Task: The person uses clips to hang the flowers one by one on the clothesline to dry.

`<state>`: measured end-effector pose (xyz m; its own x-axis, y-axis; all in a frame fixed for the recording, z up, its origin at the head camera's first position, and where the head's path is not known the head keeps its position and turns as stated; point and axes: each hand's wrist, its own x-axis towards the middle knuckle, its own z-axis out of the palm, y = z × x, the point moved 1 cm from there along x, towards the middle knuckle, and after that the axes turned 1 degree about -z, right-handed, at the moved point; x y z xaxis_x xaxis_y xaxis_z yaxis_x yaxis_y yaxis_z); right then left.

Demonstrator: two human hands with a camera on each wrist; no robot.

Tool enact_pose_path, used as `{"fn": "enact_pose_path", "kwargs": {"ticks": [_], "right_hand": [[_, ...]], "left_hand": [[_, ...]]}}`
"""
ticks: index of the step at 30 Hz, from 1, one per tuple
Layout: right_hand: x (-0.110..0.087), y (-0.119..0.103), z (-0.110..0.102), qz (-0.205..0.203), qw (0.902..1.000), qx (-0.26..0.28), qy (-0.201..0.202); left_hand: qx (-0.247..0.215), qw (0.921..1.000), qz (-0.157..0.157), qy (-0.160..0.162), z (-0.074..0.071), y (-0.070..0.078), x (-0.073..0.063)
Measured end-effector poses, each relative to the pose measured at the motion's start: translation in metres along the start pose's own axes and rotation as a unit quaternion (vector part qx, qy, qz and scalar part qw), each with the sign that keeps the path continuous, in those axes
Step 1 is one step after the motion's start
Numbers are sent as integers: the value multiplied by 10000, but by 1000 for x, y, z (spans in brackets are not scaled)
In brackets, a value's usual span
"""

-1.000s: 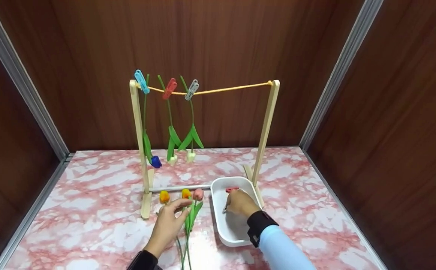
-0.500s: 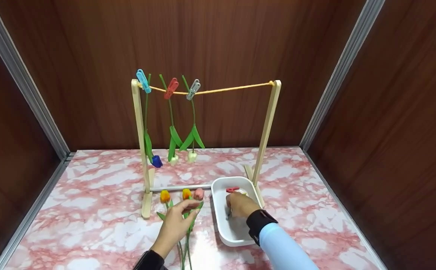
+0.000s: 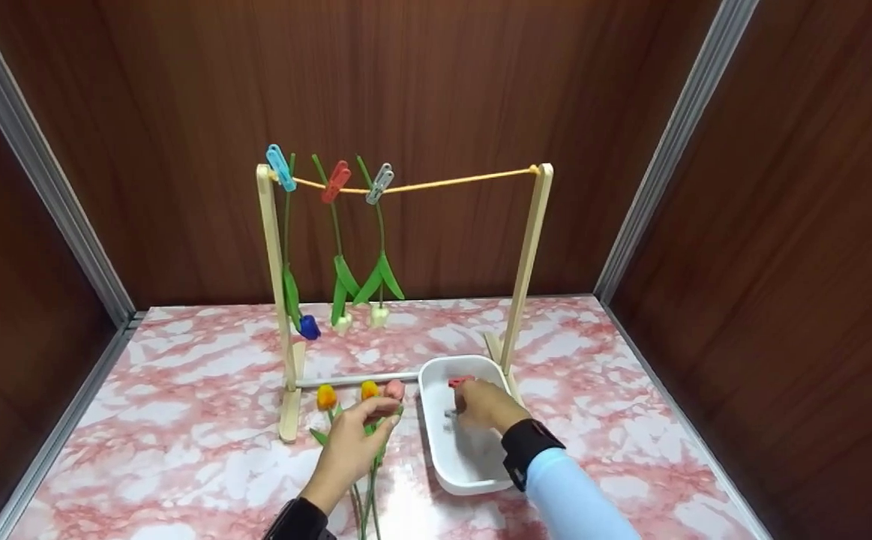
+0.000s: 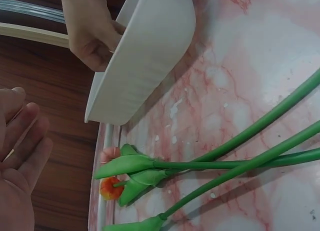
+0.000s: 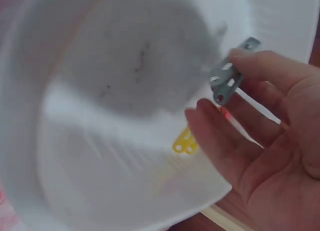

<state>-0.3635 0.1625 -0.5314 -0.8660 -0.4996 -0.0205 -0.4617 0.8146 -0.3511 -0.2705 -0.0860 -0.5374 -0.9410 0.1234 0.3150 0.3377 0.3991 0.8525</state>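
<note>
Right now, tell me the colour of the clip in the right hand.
Grey: the clip pinched in the right hand shows best in the right wrist view.

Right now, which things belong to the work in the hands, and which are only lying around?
In hand:
- right hand pinching a grey clip over the white tray
- left hand above the loose tulips
- rack string

Lying about:
- yellow clip and red clip in the tray
- three hung flowers, already clipped
- marbled tabletop
</note>
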Motion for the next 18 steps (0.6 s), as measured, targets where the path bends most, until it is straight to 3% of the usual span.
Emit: {"fn": "enact_pose_path", "kwargs": {"ticks": [2, 5, 9, 18], "right_hand": [[1, -1, -7, -286, 9981, 410, 357], [-1, -8, -21, -674, 9878, 1103, 867], [-11, -30, -37, -782, 9743, 1714, 1236], [-32, -76, -64, -1240, 9706, 1488, 1431]], "left_hand": [[12, 10000, -6, 65, -1, 4, 2], [-30, 9998, -46, 172, -2, 13, 6], [-157, 9993, -94, 329, 1, 24, 7], [-250, 9992, 147, 281, 11, 45, 11]]}}
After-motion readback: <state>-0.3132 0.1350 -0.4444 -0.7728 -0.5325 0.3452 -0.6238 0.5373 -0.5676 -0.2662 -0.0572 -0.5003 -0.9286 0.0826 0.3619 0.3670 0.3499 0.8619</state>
